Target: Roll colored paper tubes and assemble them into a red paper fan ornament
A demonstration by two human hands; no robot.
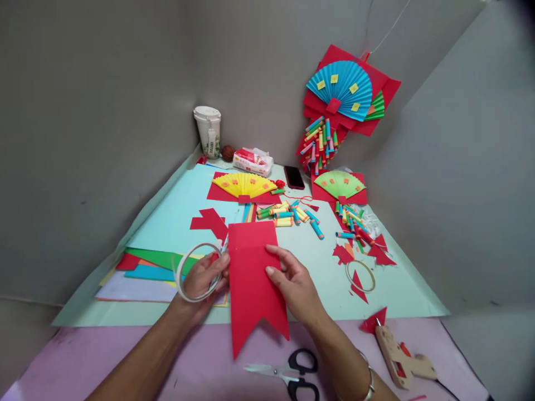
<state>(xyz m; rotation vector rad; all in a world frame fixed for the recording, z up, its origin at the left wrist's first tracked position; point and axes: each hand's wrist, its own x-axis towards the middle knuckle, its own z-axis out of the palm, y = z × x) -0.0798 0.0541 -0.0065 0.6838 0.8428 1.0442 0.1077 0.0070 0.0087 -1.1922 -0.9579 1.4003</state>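
Note:
Upright in front of me is a red paper banner (pixel 256 278) with a V-shaped notch cut into its lower edge. My right hand (pixel 296 284) grips the banner's right side, thumb on the front. At its left edge, my left hand (pixel 204 281) is closed, with a white roll of tape (pixel 180 278) around its fingers. The left fingertips meet the banner's edge; how far they reach behind it is hidden. Below the banner, scissors (pixel 288 372) with black handles lie slightly open on the pink table surface (pixel 200 362).
A glue gun (pixel 401 356) lies at right, near a second tape ring (pixel 360 277) and red scraps (pixel 380 253). Behind are a yellow paper fan (pixel 244 184), a green fan (pixel 340 184), paper rolls (pixel 288 213), a phone (pixel 294 177) and a cup (pixel 208 131). Coloured sheets (pixel 137 284) lie left.

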